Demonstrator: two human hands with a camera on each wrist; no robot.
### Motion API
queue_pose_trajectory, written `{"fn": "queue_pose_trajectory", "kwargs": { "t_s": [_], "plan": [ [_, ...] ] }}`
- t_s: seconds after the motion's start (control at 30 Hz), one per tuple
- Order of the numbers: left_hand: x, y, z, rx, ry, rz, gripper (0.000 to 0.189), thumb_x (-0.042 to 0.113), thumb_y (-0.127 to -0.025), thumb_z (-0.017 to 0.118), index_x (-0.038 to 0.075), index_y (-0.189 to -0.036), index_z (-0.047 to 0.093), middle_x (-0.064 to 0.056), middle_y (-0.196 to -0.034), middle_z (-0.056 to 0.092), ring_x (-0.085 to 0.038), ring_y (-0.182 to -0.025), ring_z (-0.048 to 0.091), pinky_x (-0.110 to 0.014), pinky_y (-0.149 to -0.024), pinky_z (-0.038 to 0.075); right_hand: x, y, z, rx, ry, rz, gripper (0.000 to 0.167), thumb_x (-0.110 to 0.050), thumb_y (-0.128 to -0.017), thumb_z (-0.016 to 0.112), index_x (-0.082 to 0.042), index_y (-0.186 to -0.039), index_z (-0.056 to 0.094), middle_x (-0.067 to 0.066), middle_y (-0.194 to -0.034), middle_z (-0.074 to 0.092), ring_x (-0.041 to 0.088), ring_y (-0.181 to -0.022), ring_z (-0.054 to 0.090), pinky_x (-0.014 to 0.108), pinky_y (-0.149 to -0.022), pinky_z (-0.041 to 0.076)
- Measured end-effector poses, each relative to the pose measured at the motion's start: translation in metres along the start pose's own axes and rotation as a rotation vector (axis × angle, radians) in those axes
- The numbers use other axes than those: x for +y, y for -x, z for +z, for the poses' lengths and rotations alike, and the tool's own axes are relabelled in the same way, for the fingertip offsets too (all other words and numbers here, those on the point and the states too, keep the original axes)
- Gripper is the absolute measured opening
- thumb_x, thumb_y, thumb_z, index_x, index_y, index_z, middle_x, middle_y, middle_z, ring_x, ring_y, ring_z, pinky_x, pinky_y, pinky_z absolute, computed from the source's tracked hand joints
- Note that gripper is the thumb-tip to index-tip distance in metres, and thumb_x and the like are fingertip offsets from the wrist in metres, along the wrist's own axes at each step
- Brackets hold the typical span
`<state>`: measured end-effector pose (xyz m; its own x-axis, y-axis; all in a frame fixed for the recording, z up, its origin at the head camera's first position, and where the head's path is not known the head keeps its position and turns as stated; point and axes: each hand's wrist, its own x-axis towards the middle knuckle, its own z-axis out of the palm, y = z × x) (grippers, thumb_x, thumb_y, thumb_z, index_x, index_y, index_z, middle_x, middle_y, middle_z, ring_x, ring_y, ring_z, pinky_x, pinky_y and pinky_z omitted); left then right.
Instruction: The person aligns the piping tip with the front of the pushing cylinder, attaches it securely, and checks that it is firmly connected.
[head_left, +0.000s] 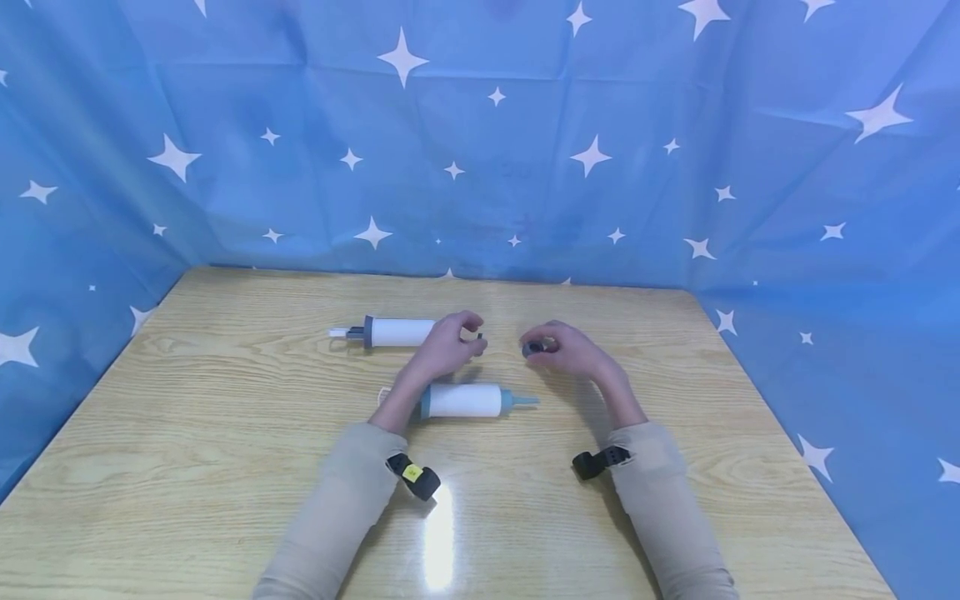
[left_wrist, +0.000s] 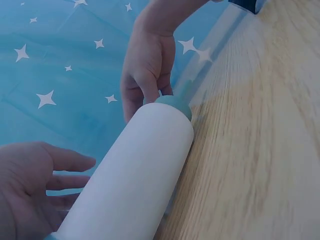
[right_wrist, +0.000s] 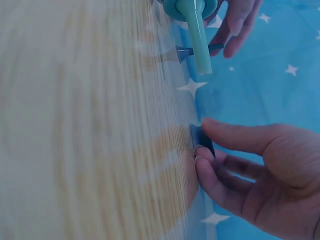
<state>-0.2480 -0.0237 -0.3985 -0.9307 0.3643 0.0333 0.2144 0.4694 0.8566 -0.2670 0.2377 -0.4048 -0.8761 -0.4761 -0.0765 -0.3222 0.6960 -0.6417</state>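
So we've got the right grip [head_left: 570, 350] pinching a small dark piece [right_wrist: 201, 136] between thumb and fingers, right next to the surface of the desk [head_left: 150, 467]. The left grip [head_left: 447, 343] arches over the front end of the far tube [head_left: 402, 332], thumb and index finger apart at the tips; honestly we can't tell if it's clamped on the tube, since the contact is hidden from us.

That far tube is a white barrel with a grey collar, lying sideways on the desk with its handle end to the left. Closer to us lies the near tube [head_left: 465, 401], white with teal ends, its nozzle [head_left: 524, 401] aimed right and our left forearm crossing above its back end. The dark piece is beyond that nozzle, a bit to the right.

Behind the desk we see a blue curtain [head_left: 517, 200] with white stars.
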Motion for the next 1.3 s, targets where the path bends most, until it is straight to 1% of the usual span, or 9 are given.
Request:
{"fn": "queue_pose_trajectory", "kwargs": {
  "t_s": [0.17,0.33,0.5,0.63,0.77,0.83,0.97,1.1,1.3],
  "plan": [
    [-0.001,-0.004,0.004,-0.014,0.032,-0.052,0.042,0.013,-0.098,0.063,-0.002,-0.137,0.056,-0.019,-0.133,0.059,-0.028,-0.1,0.068,-0.037,-0.086,0.057,0.0,0.001,0.0,-0.004,-0.01,-0.009,0.032,-0.009,-0.094,0.07,-0.004,-0.126,0.067,0.016,-0.125,0.058,0.033,-0.118,0.052,0.054,-0.101,0.044],
    [-0.004,-0.005,0.008,-0.041,0.034,-0.075,0.034,0.012,-0.099,0.061,-0.003,-0.13,0.061,-0.018,-0.128,0.062,-0.026,-0.094,0.068,-0.035,-0.082,0.057,0.0,0.001,-0.001,-0.007,-0.012,-0.009,0.032,-0.007,-0.094,0.071,-0.004,-0.125,0.068,0.015,-0.125,0.059,0.033,-0.119,0.053,0.053,-0.102,0.044],
    [-0.005,-0.004,0.008,-0.047,0.035,-0.113,0.024,0.009,-0.1,0.059,-0.002,-0.119,0.068,-0.014,-0.113,0.068,-0.023,-0.091,0.068,-0.03,-0.074,0.056,0.0,0.001,-0.001,-0.009,-0.01,-0.006,0.032,-0.007,-0.094,0.071,-0.003,-0.125,0.068,0.016,-0.125,0.058,0.035,-0.12,0.053,0.053,-0.102,0.045],
    [-0.005,-0.003,0.008,-0.059,0.054,-0.137,0.021,0.008,-0.102,0.058,-0.003,-0.115,0.07,-0.013,-0.106,0.071,-0.023,-0.089,0.07,-0.026,-0.066,0.055,0.001,0.002,-0.002,-0.017,-0.009,0.005,0.031,-0.008,-0.095,0.07,-0.004,-0.125,0.067,0.017,-0.126,0.057,0.036,-0.118,0.057,0.051,-0.097,0.049],
    [-0.006,-0.002,0.007,-0.063,0.034,-0.112,0.021,0.012,-0.103,0.059,0.0,-0.114,0.072,-0.012,-0.103,0.071,-0.023,-0.087,0.07,-0.025,-0.064,0.052,-0.001,0.004,-0.003,-0.03,-0.009,0.016,0.03,-0.01,-0.095,0.07,-0.004,-0.124,0.067,0.015,-0.122,0.06,0.031,-0.108,0.064,0.044,-0.088,0.053],
    [-0.005,-0.001,0.006,-0.056,0.038,-0.089,0.021,0.013,-0.103,0.059,0.0,-0.112,0.072,-0.013,-0.102,0.07,-0.025,-0.085,0.07,-0.027,-0.066,0.055,-0.003,0.004,-0.004,-0.035,-0.008,0.022,0.029,-0.011,-0.095,0.07,-0.004,-0.124,0.067,0.013,-0.117,0.063,0.027,-0.099,0.066,0.041,-0.082,0.053],
    [-0.001,0.001,0.002,-0.04,0.11,-0.066,0.019,0.012,-0.105,0.055,-0.003,-0.109,0.067,-0.017,-0.097,0.067,-0.032,-0.083,0.071,-0.034,-0.07,0.06,-0.007,0.007,-0.006,-0.031,-0.014,0.023,0.029,-0.012,-0.096,0.07,-0.004,-0.123,0.068,0.01,-0.11,0.066,0.02,-0.087,0.067,0.036,-0.076,0.054],
    [0.004,0.003,-0.001,-0.036,0.163,-0.044,0.019,0.011,-0.105,0.054,-0.005,-0.111,0.063,-0.017,-0.094,0.064,-0.032,-0.084,0.071,-0.037,-0.073,0.061,-0.008,0.007,-0.008,-0.003,-0.036,-0.017,0.029,-0.011,-0.096,0.069,-0.003,-0.124,0.068,0.011,-0.11,0.068,0.02,-0.085,0.068,0.034,-0.073,0.055],
    [0.012,0.01,-0.007,-0.044,0.122,0.045,0.02,0.008,-0.104,0.056,-0.006,-0.116,0.064,-0.022,-0.107,0.066,-0.031,-0.091,0.069,-0.041,-0.081,0.059,-0.016,0.008,-0.009,0.052,-0.06,-0.095,0.033,-0.012,-0.096,0.07,-0.001,-0.128,0.066,0.012,-0.111,0.068,0.022,-0.089,0.071,0.038,-0.075,0.057]
  ]
}}
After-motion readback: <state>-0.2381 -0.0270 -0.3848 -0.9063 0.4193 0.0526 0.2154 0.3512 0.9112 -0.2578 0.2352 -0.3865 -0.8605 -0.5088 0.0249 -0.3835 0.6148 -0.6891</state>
